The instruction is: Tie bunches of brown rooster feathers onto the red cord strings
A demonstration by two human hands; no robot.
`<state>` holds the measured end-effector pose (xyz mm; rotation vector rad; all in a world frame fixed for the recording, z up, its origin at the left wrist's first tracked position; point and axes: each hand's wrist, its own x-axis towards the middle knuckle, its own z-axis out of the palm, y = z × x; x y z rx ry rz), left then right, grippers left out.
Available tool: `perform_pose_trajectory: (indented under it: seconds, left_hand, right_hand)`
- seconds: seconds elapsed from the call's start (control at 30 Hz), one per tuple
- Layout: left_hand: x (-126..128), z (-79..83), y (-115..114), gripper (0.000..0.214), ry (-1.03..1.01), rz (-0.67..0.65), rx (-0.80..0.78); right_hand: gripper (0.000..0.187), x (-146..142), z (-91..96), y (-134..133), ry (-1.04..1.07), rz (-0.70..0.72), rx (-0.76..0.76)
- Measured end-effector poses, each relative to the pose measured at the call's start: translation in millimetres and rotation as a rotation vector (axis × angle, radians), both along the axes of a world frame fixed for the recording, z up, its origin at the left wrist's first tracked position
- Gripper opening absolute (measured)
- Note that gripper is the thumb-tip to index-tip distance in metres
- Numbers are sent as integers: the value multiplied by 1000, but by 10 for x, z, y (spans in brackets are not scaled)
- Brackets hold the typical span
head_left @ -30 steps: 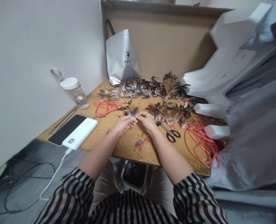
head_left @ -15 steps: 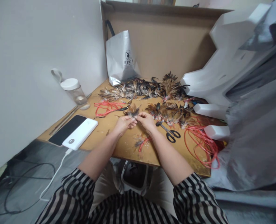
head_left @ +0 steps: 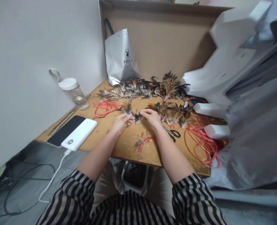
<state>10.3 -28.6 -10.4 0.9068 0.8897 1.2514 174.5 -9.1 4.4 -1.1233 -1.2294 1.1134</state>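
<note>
On the left of the bench (head_left: 101,143), a dark-screened phone (head_left: 65,130) lies beside a white power bank (head_left: 79,134), with a lidded bottle (head_left: 76,95) standing behind them. Next comes a loose bundle of red cord (head_left: 106,107), and behind it a silver bag (head_left: 119,59) stands upright. The person's left hand (head_left: 120,124) has its fingers closed on the base of a feather bunch (head_left: 127,107), whose tips point up, just in front of a long row of feathers (head_left: 138,89). Some small dark feathers (head_left: 137,117) sit between the hands. The right hand's (head_left: 151,118) thumb and forefinger are drawn together beside them; whether they grip anything cannot be told. Black-handled scissors (head_left: 174,133) lie partly hidden behind the right wrist, and a tangle of red strands (head_left: 201,134) lies farther right.
</note>
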Motion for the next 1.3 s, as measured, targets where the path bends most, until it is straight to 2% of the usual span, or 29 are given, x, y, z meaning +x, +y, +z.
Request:
perform_pose_trajectory:
  seconds: [0.07,0.17,0.37,0.5,0.57,0.63,0.83,0.93,1.1,1.3]
  left_hand:
    - [-14,1,18,21,-55,30,-19]
    - [-20,1,32,20,-87,56,-35]
    - [-15,-11,40,19,-115,65,-31]
    - [-12,-12,40,18,-121,55,-30]
    - [-10,-8,35,18,-123,52,-35]
    - [-9,-3,31,17,-118,47,-38]
    - [-6,-5,24,16,-104,21,-62]
    - [-2,-5,12,15,-95,-8,-75]
    - [6,0,-5,13,-84,-57,-82]
    - [4,-7,1,13,-90,-58,-75]
  right_hand:
    - [24,98,-36,57,-186,-47,65]
    - [22,151,-86,76,-481,-42,93]
    - [28,-87,-43,-91,-935,-36,32]
    - [19,-181,-25,-132,-1087,-48,14]
    - [15,-149,-43,-110,-1036,-46,11]
    - [14,-86,-62,-80,-897,-7,-12]
    - [13,24,-9,-42,-206,76,-228]
    - [17,8,36,-53,52,170,-273]
    - [23,-21,52,-67,232,232,-287]
    - [25,-19,54,-64,265,239,-271]
